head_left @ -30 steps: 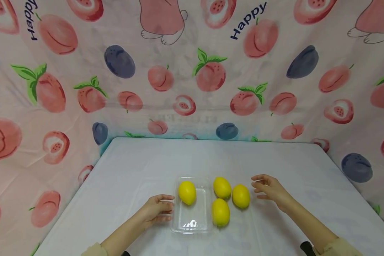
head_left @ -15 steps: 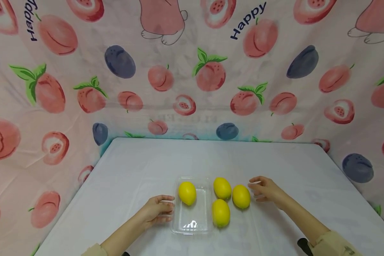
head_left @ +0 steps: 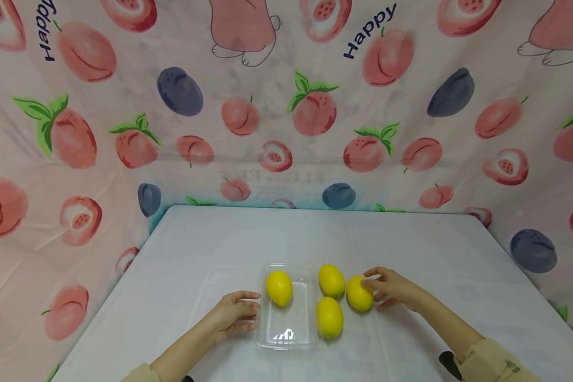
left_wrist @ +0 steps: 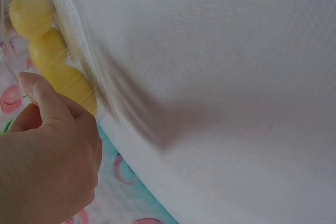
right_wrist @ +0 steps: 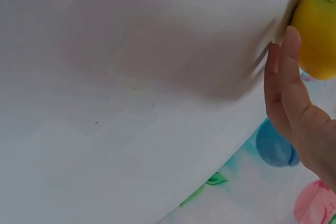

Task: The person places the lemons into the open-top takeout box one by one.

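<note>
In the head view, a clear plastic box (head_left: pixel 286 329) lies on the white table with one yellow lemon (head_left: pixel 279 288) inside. My left hand (head_left: pixel 234 313) holds the box by its left edge; in the left wrist view its bent fingers are at the clear wall. Three more lemons sit right of the box: a far one (head_left: pixel 331 280), a near one (head_left: pixel 330 317) and a rightmost one (head_left: pixel 358 294). My right hand (head_left: pixel 393 289) is at the rightmost lemon, fingers extended and partly over it. The right wrist view shows the fingertips beside that lemon (right_wrist: pixel 317 35), not closed round it.
A white-covered table (head_left: pixel 210 239) extends behind and to both sides of the box. Fruit-printed cloth (head_left: pixel 277 127) hangs behind the table and along its sides. Dark straps show near both sleeves.
My right hand has moved left and slightly nearer, from beside the rightmost lemon until its fingers overlap it. The left hand, box and lemons have stayed in place.
</note>
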A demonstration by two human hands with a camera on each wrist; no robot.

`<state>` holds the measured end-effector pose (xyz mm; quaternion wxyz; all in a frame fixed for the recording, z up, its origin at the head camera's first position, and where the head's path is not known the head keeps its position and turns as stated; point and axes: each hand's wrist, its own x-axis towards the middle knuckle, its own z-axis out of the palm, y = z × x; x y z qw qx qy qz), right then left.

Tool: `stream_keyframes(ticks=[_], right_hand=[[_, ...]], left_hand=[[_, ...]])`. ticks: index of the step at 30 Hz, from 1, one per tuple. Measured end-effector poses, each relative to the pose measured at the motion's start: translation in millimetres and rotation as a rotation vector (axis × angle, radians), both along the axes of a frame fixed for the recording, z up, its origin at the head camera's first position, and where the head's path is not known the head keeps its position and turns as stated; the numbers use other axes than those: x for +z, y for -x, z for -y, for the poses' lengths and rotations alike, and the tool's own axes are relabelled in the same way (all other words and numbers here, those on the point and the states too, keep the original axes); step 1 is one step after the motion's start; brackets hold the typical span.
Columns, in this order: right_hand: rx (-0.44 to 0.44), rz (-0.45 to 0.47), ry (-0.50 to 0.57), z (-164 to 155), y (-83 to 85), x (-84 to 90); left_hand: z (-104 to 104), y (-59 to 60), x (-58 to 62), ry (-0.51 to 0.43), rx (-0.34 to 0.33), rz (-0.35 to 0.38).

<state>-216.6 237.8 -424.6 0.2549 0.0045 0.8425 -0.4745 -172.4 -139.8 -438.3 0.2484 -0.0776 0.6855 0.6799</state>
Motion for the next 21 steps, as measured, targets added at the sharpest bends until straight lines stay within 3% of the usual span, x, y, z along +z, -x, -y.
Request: stream_keyframes(ticks=[21], right_hand=[[-0.005, 0.035, 0.059, 8.5, -1.8, -1.3]], left_hand=[[-0.3, -1.6, 2.1, -0.006, 0.012, 0.006]])
